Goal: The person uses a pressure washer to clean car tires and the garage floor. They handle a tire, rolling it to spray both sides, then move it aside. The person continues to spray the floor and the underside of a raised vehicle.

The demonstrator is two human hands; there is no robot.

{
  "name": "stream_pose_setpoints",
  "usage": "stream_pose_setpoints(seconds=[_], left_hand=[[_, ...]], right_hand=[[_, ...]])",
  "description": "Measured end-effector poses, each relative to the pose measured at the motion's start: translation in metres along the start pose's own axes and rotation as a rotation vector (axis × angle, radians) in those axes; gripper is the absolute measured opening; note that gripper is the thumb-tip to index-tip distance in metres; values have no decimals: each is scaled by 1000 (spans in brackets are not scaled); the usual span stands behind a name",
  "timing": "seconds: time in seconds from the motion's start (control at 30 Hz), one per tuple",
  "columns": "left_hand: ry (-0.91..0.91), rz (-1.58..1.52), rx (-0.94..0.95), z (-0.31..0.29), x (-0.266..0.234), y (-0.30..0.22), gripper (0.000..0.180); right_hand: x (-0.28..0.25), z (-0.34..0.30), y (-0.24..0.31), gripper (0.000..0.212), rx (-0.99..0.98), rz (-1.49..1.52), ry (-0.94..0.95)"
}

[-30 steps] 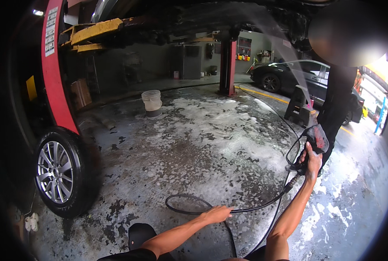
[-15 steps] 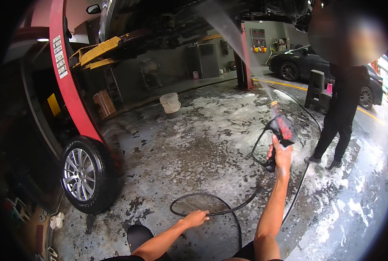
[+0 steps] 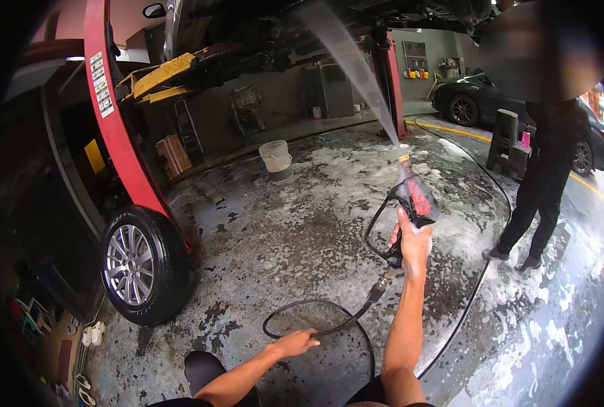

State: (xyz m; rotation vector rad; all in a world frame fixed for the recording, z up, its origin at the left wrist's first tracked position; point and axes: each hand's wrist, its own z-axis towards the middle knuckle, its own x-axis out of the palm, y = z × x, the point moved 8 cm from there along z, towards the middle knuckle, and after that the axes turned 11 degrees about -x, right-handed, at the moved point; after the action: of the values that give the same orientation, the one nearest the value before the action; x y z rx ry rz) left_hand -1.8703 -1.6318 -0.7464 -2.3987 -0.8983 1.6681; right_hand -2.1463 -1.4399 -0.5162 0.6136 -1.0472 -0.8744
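Note:
My right hand [image 3: 413,245] is wrapped round the grip of a black and red pressure washer gun [image 3: 421,198], which is tilted upward. From its yellow-tipped nozzle a fan of water [image 3: 356,71] shoots up and left against the dark underside of a raised car [image 3: 248,34]. A black hose [image 3: 346,325] joins the bottom of the grip and loops in front of me. My left hand [image 3: 296,343] is closed round that hose, lower and to the left of the gun.
Foam patches cover the wet floor [image 3: 248,251]. A wheel [image 3: 143,264] leans by a red lift post [image 3: 122,129] at left; a yellow lift arm [image 3: 163,73] juts overhead. A white bucket [image 3: 276,159] stands farther off. At right are a person [image 3: 546,183], a step stool [image 3: 505,142] and a dark car [image 3: 468,102].
My right hand and the gun have swung slightly left, and the water fan with them. The left hand has shifted a little left, still on the hose.

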Motion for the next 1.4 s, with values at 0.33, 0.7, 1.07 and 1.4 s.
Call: stream_pose_setpoints(seconds=[0.33, 0.7, 1.07, 1.4], left_hand=[[-118, 31, 81, -1, -11, 7, 72], [-16, 1, 182, 7, -20, -42, 75], [-26, 61, 52, -7, -18, -10, 83], [8, 79, 42, -15, -11, 11, 83]], right_hand=[[4, -2, -1, 28, 1, 4, 14], [-22, 4, 13, 27, -38, 6, -76], [-60, 25, -29, 31, 5, 219, -186], [-46, 28, -72, 39, 107, 308, -156]])
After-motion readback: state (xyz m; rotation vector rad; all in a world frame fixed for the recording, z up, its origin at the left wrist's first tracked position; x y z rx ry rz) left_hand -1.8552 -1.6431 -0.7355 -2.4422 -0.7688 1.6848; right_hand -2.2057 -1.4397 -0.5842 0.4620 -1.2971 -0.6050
